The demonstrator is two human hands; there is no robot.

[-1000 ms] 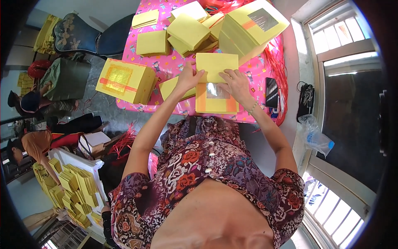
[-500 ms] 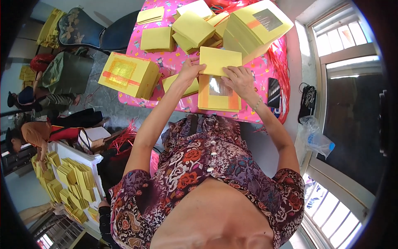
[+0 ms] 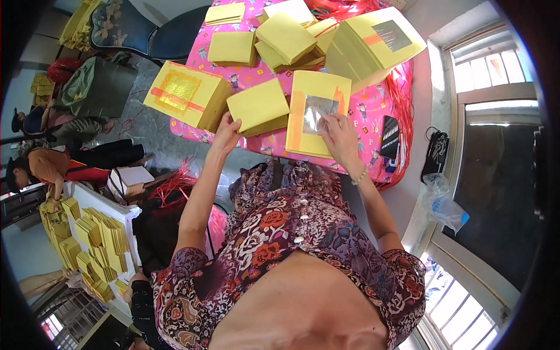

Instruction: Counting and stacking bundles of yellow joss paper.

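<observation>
A pile of plain yellow paper sheets lies at an angle on the pink patterned tabletop. My left hand has its thumb and fingers closed on the near left corner of that pile. Just to the right sits another stack, its top a yellow joss paper sheet with orange bands and a silver foil square. Over the near right part of the foil is my right hand, fingers bent and a little apart, tips at the paper. Nothing shows between those fingers.
A thick yellow block with gold foil stands at the table's left corner. Farther back are several yellow stacks and a tall block. Red plastic strips hang along the right edge, beside a phone. People work at a white table on the left.
The plain sheet both hands held over the foil stack is gone from there, and the foil top is uncovered. My left hand has moved left to the plain pile; my right hand has come lower.
</observation>
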